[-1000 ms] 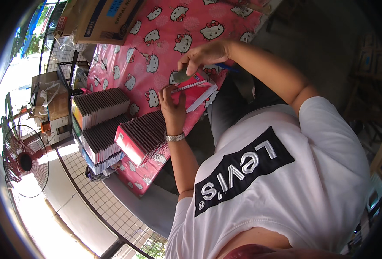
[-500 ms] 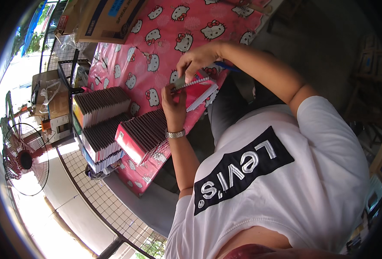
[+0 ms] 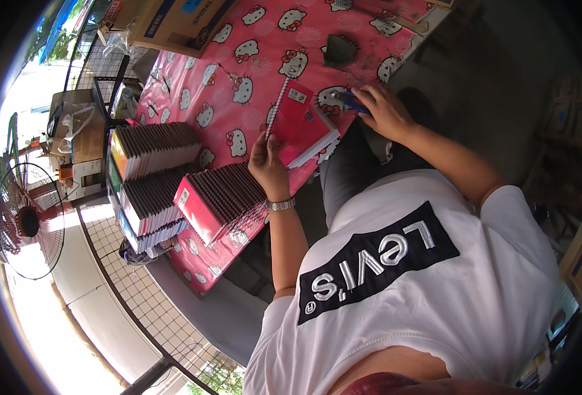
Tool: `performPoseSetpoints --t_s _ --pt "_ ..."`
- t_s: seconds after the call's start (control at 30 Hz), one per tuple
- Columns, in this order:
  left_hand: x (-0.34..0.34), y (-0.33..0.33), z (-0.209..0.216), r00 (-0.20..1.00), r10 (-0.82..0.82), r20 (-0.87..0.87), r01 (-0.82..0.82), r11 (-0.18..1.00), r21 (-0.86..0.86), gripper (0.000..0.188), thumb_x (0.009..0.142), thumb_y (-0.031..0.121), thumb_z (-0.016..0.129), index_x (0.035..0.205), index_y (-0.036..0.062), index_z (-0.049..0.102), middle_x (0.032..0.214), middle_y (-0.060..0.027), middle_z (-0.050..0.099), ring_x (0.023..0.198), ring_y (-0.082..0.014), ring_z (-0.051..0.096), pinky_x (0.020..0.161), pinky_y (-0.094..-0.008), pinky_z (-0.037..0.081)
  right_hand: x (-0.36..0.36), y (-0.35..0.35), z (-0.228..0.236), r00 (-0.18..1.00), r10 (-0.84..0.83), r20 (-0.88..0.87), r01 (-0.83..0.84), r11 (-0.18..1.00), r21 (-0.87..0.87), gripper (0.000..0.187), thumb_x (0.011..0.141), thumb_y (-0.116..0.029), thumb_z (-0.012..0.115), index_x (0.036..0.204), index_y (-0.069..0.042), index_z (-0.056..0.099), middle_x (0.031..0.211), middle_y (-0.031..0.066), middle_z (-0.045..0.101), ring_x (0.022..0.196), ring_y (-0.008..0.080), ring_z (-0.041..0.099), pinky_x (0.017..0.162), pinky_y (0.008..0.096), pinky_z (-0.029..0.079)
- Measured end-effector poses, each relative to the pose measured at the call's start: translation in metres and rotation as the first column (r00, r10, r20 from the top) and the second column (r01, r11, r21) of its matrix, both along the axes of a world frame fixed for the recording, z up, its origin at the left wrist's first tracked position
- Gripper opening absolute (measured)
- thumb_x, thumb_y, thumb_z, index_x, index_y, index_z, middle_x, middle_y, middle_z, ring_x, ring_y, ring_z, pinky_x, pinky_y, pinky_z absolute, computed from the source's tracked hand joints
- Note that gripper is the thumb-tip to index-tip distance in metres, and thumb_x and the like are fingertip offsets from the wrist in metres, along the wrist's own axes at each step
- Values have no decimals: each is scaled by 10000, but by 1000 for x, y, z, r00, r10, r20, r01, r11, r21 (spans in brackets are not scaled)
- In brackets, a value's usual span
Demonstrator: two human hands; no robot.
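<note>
My left hand (image 3: 268, 161) pinches the lower end of a red spiral notebook (image 3: 295, 108) at its coil-bound edge. That notebook lies askew over another red notebook (image 3: 312, 137), whose white page edges face me. Off to the right, my right hand (image 3: 387, 113) has its fingers on the blue handles of a pair of pliers (image 3: 350, 101) near the table edge. Beyond the notebooks a dark grey-green flat piece (image 3: 339, 51) rests on the pink patterned tablecloth (image 3: 251, 85).
Left of my left hand stands a row of red spiral notebooks (image 3: 202, 210). More notebook stacks (image 3: 156, 151) rise behind it. A cardboard box (image 3: 182, 26) occupies the far left of the table. A fan (image 3: 29, 222) stands by the wire mesh at left.
The grey-green piece has left my hands and now lies farther back on the table. My right hand has moved right to the pliers. The red notebook has turned, its coil now pointing away.
</note>
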State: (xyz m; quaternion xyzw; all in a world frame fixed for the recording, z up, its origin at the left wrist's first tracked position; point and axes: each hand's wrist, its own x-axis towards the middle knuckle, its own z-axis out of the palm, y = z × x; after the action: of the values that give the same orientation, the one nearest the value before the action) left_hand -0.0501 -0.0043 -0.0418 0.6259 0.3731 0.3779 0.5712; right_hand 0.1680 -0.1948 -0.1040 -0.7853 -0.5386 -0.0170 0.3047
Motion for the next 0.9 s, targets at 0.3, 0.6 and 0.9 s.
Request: performPoseSetpoints --t_s 0.3,0.6,0.9 --pt "4 -15 -5 999 48 -17 -45 985 166 199 943 10 605 1112 -87 649 953 -79 701 809 -121 660 713 -247 545 -54 38 96 912 384 -142 -337 901 272 584 809 -251 733 1345 -114 546 1173 135 529 1058 304 574 866 366 499" --pt "3 -30 16 971 151 -188 -50 888 457 273 865 -42 627 1133 -33 675 931 -55 712 796 -113 645 728 -271 526 -43 41 109 -366 149 -919 -388 873 295 555 836 -270 736 1311 -57 543 1059 57 632 952 208 650 778 374 525" --pt "-55 18 228 821 531 -210 129 186 974 196 856 112 523 925 16 678 895 -99 678 850 -287 620 768 -399 487 59 24 0 996 50 68 -53 998 34 654 696 -248 770 1306 -148 555 1208 106 586 1130 328 530 1000 430 407"
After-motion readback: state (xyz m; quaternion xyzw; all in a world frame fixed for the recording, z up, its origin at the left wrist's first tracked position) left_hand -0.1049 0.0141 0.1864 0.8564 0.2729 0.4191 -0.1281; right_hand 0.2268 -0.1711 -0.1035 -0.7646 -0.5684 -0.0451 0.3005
